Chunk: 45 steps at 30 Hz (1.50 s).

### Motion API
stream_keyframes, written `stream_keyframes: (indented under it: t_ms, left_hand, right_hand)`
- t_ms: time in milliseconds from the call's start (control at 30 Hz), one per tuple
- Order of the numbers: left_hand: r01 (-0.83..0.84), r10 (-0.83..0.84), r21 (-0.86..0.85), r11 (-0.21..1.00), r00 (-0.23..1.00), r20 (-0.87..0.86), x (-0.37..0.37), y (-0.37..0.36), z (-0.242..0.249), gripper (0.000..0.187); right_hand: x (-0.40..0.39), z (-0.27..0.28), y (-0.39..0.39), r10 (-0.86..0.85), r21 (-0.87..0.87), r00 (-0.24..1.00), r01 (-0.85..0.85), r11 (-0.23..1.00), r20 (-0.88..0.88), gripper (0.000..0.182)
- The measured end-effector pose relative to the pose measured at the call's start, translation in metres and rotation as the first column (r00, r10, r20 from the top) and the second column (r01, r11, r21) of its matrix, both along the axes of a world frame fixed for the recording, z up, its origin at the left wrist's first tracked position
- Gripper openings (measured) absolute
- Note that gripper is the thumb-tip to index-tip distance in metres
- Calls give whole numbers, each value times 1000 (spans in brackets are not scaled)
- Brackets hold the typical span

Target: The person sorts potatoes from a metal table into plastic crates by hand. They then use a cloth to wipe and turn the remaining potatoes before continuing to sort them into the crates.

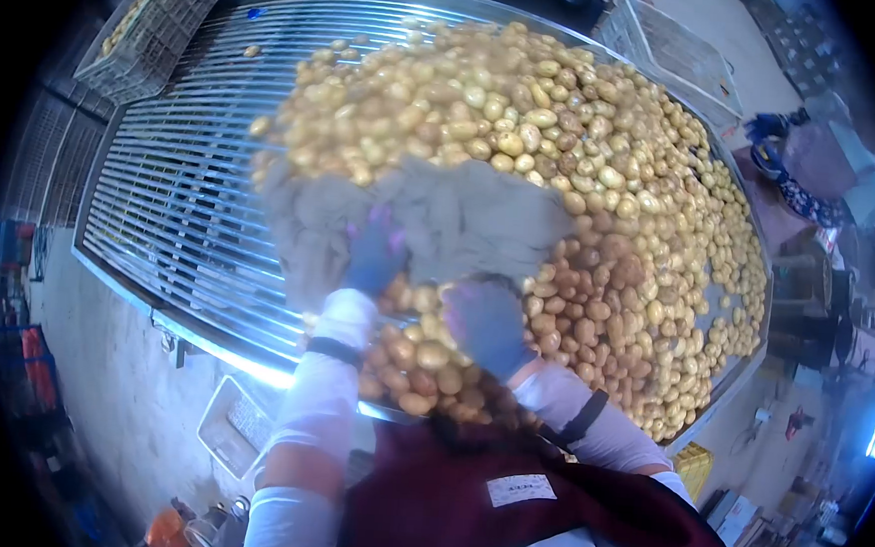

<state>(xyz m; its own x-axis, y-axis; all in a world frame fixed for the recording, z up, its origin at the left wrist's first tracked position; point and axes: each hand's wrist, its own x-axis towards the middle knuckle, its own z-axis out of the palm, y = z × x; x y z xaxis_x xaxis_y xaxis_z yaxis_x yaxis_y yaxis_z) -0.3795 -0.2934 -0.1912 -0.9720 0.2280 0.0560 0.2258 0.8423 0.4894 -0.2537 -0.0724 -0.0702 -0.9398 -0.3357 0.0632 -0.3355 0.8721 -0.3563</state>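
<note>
A crumpled grey cloth lies over a heap of small, round, yellow-brown produce that looks like potatoes. My left hand, in a grey glove with pink fingertips, rests on the cloth's near left part, its fingers stretched forward and apart. Beside the near edge of the cloth, low over the heap, is my right hand in a matching glove. Motion blur smears its fingers, so I cannot tell whether they grip anything. Darker, browner pieces lie just right of this hand and also between my forearms.
The heap sits on a metal-framed table of slats, bare at left. A crate stands at its far left corner, another crate beyond the far edge. A white bin is on the floor. A person is at the right.
</note>
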Motion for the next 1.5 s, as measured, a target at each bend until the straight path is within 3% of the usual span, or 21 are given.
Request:
stream_keyframes:
  t_ms: [100, 200, 233, 300, 400, 433, 533, 567, 633, 700, 800, 833, 933, 967, 1067, 1100, 1200, 1267, 1333, 1467, 1500]
  left_hand:
    - [64, -60, -70, 996, 997, 52, -5, -5, 5, 43]
    - [-6, 11, -74, 997, 998, 61, -10, -6, -3, 49]
    - [24, -9, -116, 993, 992, 128, -10, -8, 9, 53]
    - [125, -125, 16, 992, 992, 16, -23, -27, -23, 57]
    - [274, -264, -108, 956, 959, 99, -25, -29, 3, 52]
    - [170, -172, 132, 977, 985, 3, -40, -45, -38, 51]
    - [-118, 3, 300, 947, 934, 357, -27, -25, -2, 52]
    - [58, -57, -8, 998, 994, 97, -36, -30, -6, 53]
    - [50, -107, 323, 945, 981, 164, -45, -35, -23, 56]
    - [187, -187, -118, 975, 982, 13, -53, -37, -15, 59]
    - [112, -128, 214, 971, 990, 64, -71, -44, -34, 56]
    - [241, -243, -66, 968, 969, -31, -100, -67, -51, 57]
    - [308, -364, -341, 888, 924, -114, -129, -91, -69, 55]
    - [408, -530, -618, 672, 848, -17, -124, -87, -46, 54]
    - [474, -550, -435, 766, 833, -60, -87, -85, -26, 52]
    - [322, -396, -459, 828, 915, -72, -46, -60, 4, 59]
    - [314, -395, -396, 863, 907, -142, 59, -12, 81, 74]
    - [341, -335, -212, 916, 940, 65, 67, -35, 64, 87]
    - [311, -350, -379, 871, 936, -38, 76, -33, 75, 89]
    - [329, -358, -355, 875, 933, -18, 64, -50, 83, 85]
    - [350, -379, -313, 883, 925, -34, 58, -60, 77, 83]
  right_hand:
    - [10, -29, 2, -44, -142, 995, 31, 989, -92, 25]
    - [7, -48, 11, -75, -196, 994, 88, 977, 76, 27]
    - [18, -39, 22, -166, -315, 986, 157, 936, -2, 28]
    - [43, -6, 41, -368, -538, 919, 242, 808, -139, 32]
    - [120, 14, 102, -613, -552, 735, 395, 734, -289, 36]
    - [156, 23, 118, -756, -639, 628, 507, 578, -185, 36]
    - [281, 11, 155, -981, -709, 170, 703, 59, 88, 37]
    - [323, -5, 160, -996, -724, 43, 689, -31, 84, 37]
    - [393, -21, 154, -970, -660, -182, 711, -244, 163, 38]
    - [443, -30, 133, -866, -457, -385, 738, -497, 319, 41]
    - [492, -89, 103, -928, -438, -372, 830, -346, 28, 49]
    - [498, -91, 97, -937, -340, -346, 876, -342, 51, 57]
    - [490, -121, 76, -898, -183, -431, 879, -440, 90, 65]
    - [486, -129, 71, -920, -132, -384, 911, -392, 84, 66]
    - [464, -117, 71, -973, -230, -220, 946, -230, 68, 63]
    - [461, -117, 72, -977, -222, -205, 952, -211, 51, 61]
    - [446, -109, 91, -992, -236, -124, 965, -117, -15, 57]
    - [426, -99, 110, -998, -292, -42, 956, -26, -51, 56]
    - [385, -74, 134, -996, -365, 74, 927, 86, -48, 53]
    - [273, -32, 143, -955, -634, 187, 716, 292, -229, 48]
    - [251, -14, 147, -916, -522, 250, 761, 386, -313, 47]
